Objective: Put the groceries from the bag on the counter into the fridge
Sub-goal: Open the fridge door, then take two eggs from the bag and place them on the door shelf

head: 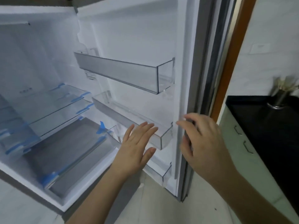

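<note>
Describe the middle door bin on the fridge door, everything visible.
The middle door bin is a clear plastic tray mounted on the white inner face of the open fridge door, below a larger bin with a grey front panel. It looks empty and sits level. The left hand, fingers straight, overlaps its front rim; contact is unclear. The right hand is at the door's edge, beside its right end.

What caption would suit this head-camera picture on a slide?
Both bare hands, left hand and right hand, open at the open fridge door, its door bins holding nothing.

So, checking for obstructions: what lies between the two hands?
Head view: the clear end of the middle door bin between left hand and right hand.
</note>
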Tool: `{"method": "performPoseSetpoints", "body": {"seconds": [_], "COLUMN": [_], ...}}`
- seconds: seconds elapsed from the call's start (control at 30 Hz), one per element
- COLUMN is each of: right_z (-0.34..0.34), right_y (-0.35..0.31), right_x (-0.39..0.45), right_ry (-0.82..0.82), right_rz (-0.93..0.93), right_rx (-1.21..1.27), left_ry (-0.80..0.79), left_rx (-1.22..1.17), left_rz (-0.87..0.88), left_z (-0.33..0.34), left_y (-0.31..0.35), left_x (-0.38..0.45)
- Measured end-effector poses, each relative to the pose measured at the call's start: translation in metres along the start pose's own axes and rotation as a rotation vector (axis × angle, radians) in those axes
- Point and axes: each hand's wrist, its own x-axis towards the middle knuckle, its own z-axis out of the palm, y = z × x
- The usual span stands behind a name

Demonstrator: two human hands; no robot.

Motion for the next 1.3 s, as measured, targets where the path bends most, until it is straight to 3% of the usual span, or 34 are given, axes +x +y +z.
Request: {"method": "performPoseSetpoints", "body": {"seconds": [0.13, 0.3, 0.5, 0.77, 1.0, 1.3], "right_z": [0.029, 0.072, 0.102, 0.134, 0.156, 0.16], "right_y": [0.007, 0.038, 0.085, 0.127, 0.141, 0.131], "right_x": [0.0, 0.008, 0.036, 0.066, 0.079, 0.105], "right_ry": [-0.065, -0.212, -0.192, -0.169, -0.256, -0.394], "right_rz": [-0.002, 0.003, 0.058, 0.152, 0.26, 0.393], "right_rx": [0.089, -0.101, -0.229, -0.252, -0.306, -0.456], "left_ry": [-0.009, -0.052, 0.025, -0.054, -0.054, -0.136], "left_rx": [0.051, 0.139, 0.193, 0.258, 0.266, 0.285], "left_rz": [-0.106, -0.208, -0.325, -0.364, -0.391, -0.295], "left_z": [0.018, 0.042, 0.049, 0.08, 0.094, 0.083], "left_y": [-0.017, -0.049, -0.1, -0.103, -0.099, -0.109], "left_x": [0.026, 0.06, 0.089, 0.113, 0.128, 0.141]}}
